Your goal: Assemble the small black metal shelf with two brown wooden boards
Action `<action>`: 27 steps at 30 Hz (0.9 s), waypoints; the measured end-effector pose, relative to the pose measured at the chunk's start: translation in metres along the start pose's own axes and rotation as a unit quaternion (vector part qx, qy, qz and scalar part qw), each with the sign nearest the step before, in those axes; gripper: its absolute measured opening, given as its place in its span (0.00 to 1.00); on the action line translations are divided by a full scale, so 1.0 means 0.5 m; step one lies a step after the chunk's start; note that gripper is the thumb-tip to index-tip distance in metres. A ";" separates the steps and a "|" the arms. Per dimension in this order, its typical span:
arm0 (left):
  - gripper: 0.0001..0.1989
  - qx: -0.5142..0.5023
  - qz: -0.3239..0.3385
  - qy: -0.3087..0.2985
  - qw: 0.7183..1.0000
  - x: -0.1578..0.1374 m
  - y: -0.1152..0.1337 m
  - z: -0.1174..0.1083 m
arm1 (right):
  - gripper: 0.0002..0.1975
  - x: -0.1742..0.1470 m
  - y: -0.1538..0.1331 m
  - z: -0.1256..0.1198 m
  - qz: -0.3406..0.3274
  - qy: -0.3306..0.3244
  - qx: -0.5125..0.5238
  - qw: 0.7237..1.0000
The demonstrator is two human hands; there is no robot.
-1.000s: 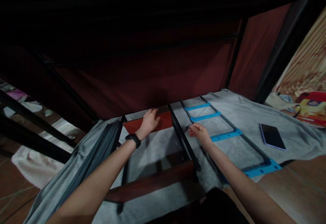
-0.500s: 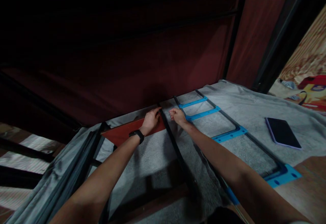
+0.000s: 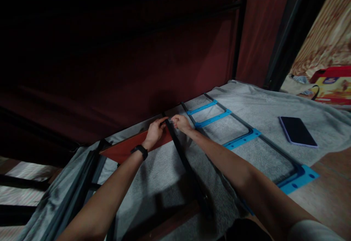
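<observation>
My left hand (image 3: 155, 132), with a dark watch on its wrist, is closed around the far end of a black bar (image 3: 183, 154). Its palm rests over a reddish-brown board (image 3: 124, 149) that meets the bar from the left. On the bar's other side, my right hand (image 3: 181, 123) pinches a thin, shiny metal piece (image 3: 170, 120), like a screw or pin. The piece points left, against or very near the bar's end; its tip is too small to make out.
On the grey cloth (image 3: 255, 94) lies a dark frame with blue crosspieces (image 3: 242, 139), to the right. A phone (image 3: 298, 131) rests beyond it. Black bars (image 3: 72, 193) are stacked at left. A dark red wooden panel (image 3: 175, 61) stands behind; a red-and-yellow package (image 3: 336, 85) sits far right.
My right hand has moved slightly left, bringing the metal piece up to the bar's end. My left hand keeps its hold. The whole view has shifted a little.
</observation>
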State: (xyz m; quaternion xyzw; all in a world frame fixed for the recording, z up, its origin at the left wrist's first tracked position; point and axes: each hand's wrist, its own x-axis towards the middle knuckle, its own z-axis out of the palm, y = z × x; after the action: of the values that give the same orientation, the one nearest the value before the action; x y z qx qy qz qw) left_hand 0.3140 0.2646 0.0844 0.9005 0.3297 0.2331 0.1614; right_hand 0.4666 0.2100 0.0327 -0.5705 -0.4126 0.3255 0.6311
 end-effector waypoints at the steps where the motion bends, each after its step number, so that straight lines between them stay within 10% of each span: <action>1: 0.21 -0.003 -0.003 -0.001 1.000 -0.001 0.000 0.000 | 0.07 0.001 0.001 -0.002 -0.006 -0.004 -0.004 1.000; 10: 0.25 0.008 -0.030 0.011 0.999 0.003 0.005 -0.008 | 0.09 0.026 -0.037 -0.015 -0.109 -0.056 -0.165 0.979; 27: 0.12 -0.013 -0.033 0.013 0.999 -0.002 0.002 -0.009 | 0.08 0.024 -0.056 0.019 -0.014 -0.018 -0.058 0.998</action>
State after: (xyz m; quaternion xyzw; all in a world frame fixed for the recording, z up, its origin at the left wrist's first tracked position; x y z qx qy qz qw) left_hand 0.3112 0.2639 0.0884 0.8841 0.3579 0.2432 0.1762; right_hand 0.4617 0.2213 0.0624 -0.5944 -0.4501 0.3029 0.5936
